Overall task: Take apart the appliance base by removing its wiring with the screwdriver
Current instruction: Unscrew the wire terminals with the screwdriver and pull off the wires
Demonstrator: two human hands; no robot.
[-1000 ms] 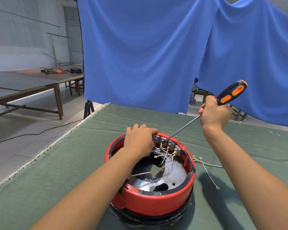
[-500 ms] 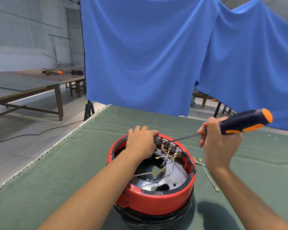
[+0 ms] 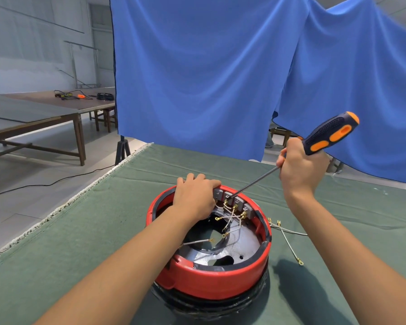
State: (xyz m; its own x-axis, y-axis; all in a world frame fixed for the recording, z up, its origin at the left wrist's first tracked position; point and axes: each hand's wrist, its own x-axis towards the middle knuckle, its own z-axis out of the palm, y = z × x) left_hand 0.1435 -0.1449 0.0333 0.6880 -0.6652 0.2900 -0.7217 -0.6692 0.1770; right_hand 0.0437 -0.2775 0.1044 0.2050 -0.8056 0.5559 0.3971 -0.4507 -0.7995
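On the green worktop [image 3: 103,231] sits the rigid red appliance base [image 3: 211,282]; left hand [image 3: 195,198] presses its rim, right hand [image 3: 300,170] grips the screwdriver [image 3: 328,134], tip at thin, springy wiring [image 3: 232,216].

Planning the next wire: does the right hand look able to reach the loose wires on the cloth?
Probably yes: the loose wires lie uncovered below the right hand, though it grips the screwdriver.
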